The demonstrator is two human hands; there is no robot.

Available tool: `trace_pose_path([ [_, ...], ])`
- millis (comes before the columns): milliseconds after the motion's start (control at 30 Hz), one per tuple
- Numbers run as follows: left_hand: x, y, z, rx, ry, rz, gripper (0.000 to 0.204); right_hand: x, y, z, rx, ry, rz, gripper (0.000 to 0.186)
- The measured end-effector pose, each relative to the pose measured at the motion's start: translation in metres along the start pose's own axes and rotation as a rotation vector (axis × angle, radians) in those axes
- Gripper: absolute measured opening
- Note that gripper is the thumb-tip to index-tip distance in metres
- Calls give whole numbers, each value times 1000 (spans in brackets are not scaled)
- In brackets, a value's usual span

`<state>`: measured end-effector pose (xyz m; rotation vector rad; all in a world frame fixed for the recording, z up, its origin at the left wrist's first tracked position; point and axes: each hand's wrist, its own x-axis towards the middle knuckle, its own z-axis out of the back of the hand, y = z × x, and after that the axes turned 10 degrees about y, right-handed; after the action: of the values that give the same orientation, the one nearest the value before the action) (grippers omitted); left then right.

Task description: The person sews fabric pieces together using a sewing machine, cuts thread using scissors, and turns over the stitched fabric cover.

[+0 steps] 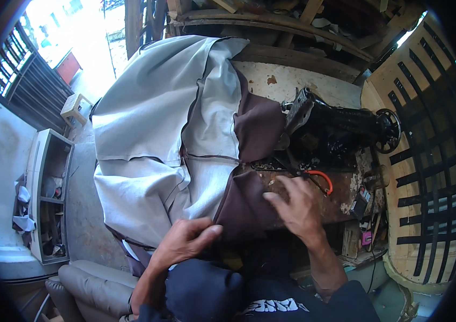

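A large piece of seamed material point(142, 102), pale grey with dark brown parts point(254, 123), drapes over the table. My left hand point(190, 236) pinches its lower edge between thumb and fingers. My right hand point(297, 209) is raised over the brown part, fingers apart and curved, holding nothing. Just beyond it, scissors with an orange handle point(322, 180) lie below a black sewing machine point(340, 129) with a handwheel at its right.
A wooden frame with black webbing point(421, 188) stands at the right. At left are a small cabinet point(40, 193), a stool point(75, 110) and a padded grey seat point(88, 282). Wooden boards point(271, 21) are behind. Small tools point(362, 204) sit at the table's right end.
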<state>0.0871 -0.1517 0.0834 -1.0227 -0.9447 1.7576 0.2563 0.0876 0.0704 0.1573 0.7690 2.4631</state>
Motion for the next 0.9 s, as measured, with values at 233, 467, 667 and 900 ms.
trace_pose_path([
  [233,-46,64,-51,-665,9,189,31,35,34,-33,747,399,-19,38],
  [467,-33,62,-76,-171,-441,34,76,36,110,-66,1318,258,87,21],
  [667,-37,87,-85,378,-659,-95,28,24,108,-43,1068,129,266,19],
  [900,-116,28,-15,84,-950,-309,25,19,38,18,690,464,-62,24],
])
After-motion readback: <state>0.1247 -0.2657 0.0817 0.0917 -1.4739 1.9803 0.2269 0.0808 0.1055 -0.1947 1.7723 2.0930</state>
